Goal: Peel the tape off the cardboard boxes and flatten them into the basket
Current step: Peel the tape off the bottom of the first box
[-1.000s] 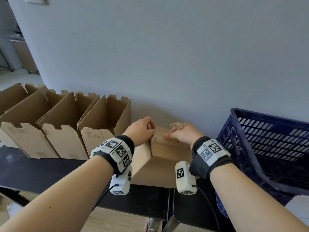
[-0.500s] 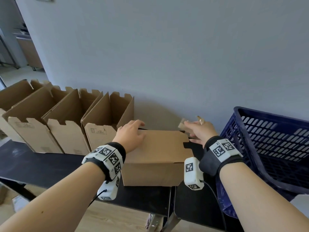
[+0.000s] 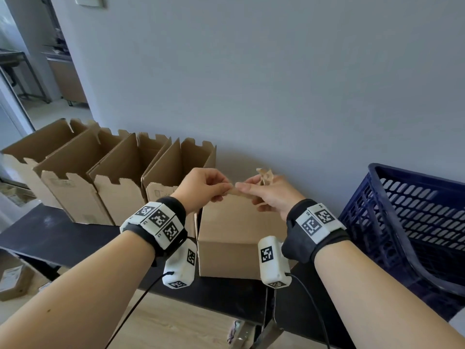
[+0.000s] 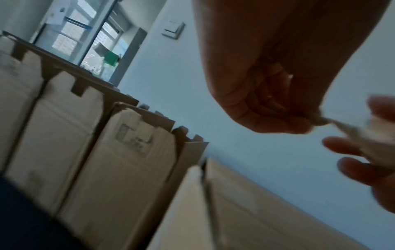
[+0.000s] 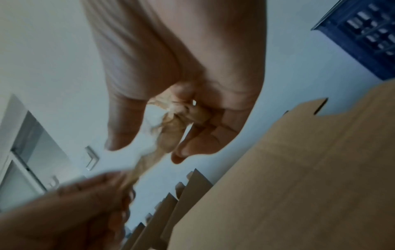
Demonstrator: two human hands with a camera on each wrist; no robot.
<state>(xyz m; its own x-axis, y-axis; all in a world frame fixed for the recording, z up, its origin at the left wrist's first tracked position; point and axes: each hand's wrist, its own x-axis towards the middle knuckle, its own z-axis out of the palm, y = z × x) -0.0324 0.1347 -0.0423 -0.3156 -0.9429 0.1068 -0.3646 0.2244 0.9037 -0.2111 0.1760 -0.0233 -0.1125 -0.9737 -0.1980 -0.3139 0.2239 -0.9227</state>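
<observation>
A closed brown cardboard box (image 3: 227,238) stands on the black table (image 3: 63,245) in front of me. Both hands are raised just above its far edge. My left hand (image 3: 203,187) pinches one end of a strip of clear brownish tape (image 3: 237,192). My right hand (image 3: 266,195) holds the rest of the tape, crumpled against its palm (image 5: 171,121), with a wad sticking up behind the fingers (image 3: 265,175). The strip runs taut between the two hands (image 4: 333,121). In the right wrist view the box's notched flap (image 5: 299,152) lies below the hand.
Several open cardboard boxes (image 3: 120,182) stand in a row along the wall at the left. A dark blue plastic basket (image 3: 412,222) sits at the right, beside the box. A smaller box (image 3: 15,280) lies on the wooden floor at lower left.
Both hands have lifted off the box and come together above it; the left hand now pinches the tape strip that the right hand pulled away. The box has turned on the table.
</observation>
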